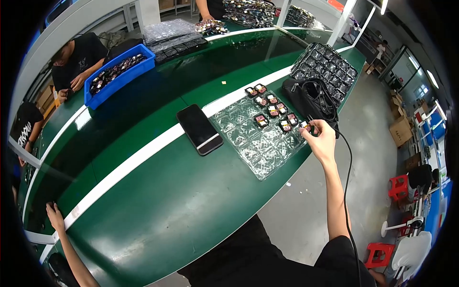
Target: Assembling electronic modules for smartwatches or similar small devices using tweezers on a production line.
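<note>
At the right edge of the bench, my right hand (321, 139) pinches a small black square part (305, 126) with a coloured label. This part is at the corner of a clear plastic blister tray (260, 155), whose right side holds several similar parts (261, 120). The tray's left side has bare pockets. Far to the left, my left hand (55, 218) lies with its fingers apart on the bench beside the white strip, holding nothing. A black smartphone (200, 129) lies against the tray's left edge.
A black pouch (292, 89) with a coiled cable (321, 98) and stacked black trays (326, 67) sit beyond the tray. Across the green bench (162, 205), a blue bin (125, 82) holds many small parts. Co-workers sit beyond it. Red stools (380, 254) stand at right.
</note>
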Tool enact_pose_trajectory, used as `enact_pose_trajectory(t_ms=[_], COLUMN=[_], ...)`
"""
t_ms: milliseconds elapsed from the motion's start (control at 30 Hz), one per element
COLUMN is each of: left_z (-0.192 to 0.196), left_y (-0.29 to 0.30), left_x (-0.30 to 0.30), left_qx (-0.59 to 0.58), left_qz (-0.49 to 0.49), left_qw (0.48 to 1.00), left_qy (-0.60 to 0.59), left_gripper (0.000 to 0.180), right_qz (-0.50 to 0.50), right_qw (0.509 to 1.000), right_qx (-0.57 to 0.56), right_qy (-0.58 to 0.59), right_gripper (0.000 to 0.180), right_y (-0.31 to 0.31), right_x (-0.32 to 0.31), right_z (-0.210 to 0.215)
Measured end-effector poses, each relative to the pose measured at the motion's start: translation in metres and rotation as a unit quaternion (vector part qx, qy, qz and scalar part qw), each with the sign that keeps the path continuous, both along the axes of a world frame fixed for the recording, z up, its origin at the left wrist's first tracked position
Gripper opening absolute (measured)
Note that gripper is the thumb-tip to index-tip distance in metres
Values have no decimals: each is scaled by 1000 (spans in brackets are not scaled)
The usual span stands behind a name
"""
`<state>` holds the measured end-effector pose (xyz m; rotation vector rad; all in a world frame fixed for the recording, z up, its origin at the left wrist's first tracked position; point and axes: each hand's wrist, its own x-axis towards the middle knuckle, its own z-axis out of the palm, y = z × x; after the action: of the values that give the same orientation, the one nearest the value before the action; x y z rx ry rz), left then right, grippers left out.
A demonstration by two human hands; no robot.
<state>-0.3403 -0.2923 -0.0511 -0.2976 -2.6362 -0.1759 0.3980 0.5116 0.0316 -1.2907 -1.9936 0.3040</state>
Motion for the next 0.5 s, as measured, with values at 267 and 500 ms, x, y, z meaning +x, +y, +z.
enact_pose_trajectory(t_ms=[267, 500], left_z=[15, 65], left_y=[38, 253], left_x=[39, 307], left_qx=[121, 148], left_qz=[-175, -359], left_qw=[977, 913], left_qy=[-20, -127], left_gripper=[38, 43], right_qz=[68, 222], right_qw=[990, 942], right_qx=[-40, -166], right_qy=[118, 191], right_gripper=[40, 23], right_y=[4, -91], right_x=[8, -61], right_z=[-33, 7])
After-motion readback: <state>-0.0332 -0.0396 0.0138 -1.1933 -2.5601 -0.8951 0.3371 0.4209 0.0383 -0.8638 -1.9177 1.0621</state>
